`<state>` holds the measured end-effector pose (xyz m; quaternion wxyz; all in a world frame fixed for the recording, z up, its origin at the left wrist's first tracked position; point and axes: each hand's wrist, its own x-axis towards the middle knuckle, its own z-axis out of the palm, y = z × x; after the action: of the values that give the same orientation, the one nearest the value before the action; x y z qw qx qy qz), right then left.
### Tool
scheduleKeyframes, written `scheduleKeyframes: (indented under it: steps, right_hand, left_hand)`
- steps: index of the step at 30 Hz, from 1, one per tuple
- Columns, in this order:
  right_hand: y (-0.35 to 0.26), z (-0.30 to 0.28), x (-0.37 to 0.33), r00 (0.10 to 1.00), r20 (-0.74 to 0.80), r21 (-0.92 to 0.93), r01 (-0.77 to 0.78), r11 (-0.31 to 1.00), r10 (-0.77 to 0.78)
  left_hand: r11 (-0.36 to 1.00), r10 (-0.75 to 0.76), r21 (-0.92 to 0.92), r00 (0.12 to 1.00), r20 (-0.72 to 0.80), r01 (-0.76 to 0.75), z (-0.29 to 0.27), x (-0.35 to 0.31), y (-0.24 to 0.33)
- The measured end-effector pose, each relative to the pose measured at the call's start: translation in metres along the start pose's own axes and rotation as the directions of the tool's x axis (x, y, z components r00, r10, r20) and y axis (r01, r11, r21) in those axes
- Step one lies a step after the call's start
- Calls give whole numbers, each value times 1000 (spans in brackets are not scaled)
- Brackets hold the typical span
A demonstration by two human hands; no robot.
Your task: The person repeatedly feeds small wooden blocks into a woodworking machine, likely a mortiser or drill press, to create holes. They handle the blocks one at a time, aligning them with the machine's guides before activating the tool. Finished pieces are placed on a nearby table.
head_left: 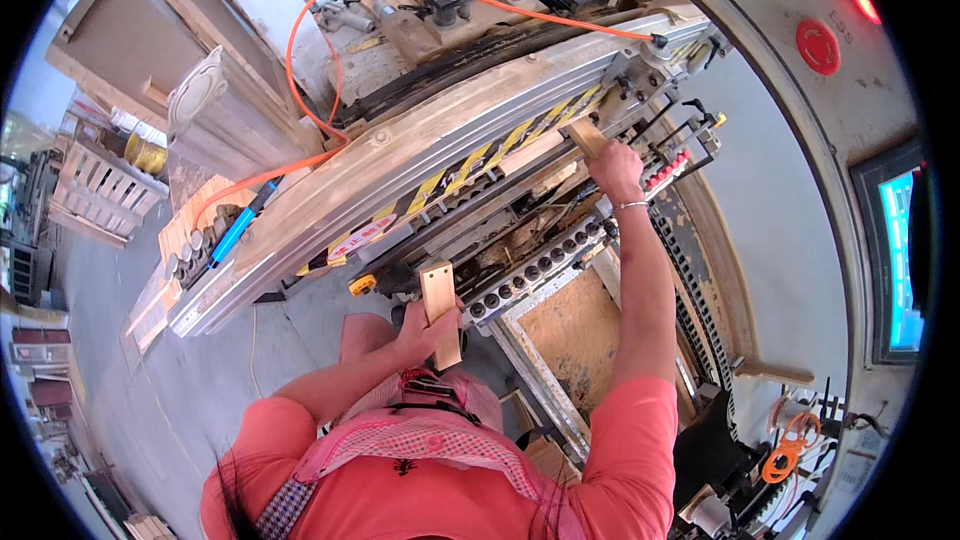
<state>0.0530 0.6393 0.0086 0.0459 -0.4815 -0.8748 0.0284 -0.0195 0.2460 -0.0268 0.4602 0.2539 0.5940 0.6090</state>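
Note:
My left hand (413,333) is closed around a short, pale wooden block (438,292) with small dark holes near its upper end. It holds the block tilted nearly upright, in front of my apron and beside the near left end of the machine. My right arm reaches forward over the machine bed. My right hand (614,172) grips the near end of another wooden piece (586,136), whose far end meets the yellow-and-black striped guard (470,176). Below the guard runs a metal rail with a row of round black fittings (543,263). The fingertips of my right hand are partly hidden.
An orange air hose (290,35) loops over the wooden ledge to a blue air gun (236,234) on the left. Red clamps (668,170) sit beside my right wrist. A control panel with a red stop button (818,46) and a lit screen (899,258) stands at right.

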Motion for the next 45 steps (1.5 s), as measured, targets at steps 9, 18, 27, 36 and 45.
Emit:
scheduleKeyframes:
  steps: [9, 18, 27, 36, 45]
  right_hand:
    - [-1, -5, 0, 997, 80, -5, 15, 1000, -14]
    - [-4, 5, 6, 985, 22, -203, 170, 964, -169]
    - [12, 7, 0, 986, -36, -84, 162, 983, -166]
    - [-17, 10, -78, 965, -225, 58, 153, 987, -137]
    - [-19, 4, -194, 946, 30, 113, 318, 941, -323]
  left_hand:
    - [999, 19, -38, 1000, -13, -19, 2, -1, -4]
    - [995, 37, -95, 997, -71, -44, -16, -25, -4]
    - [998, -68, -27, 792, -607, 65, -139, -164, 22]
    - [970, 148, 109, 170, -974, -219, -447, -236, 10]
    - [991, 86, 107, 223, -971, 80, -655, -168, -14]
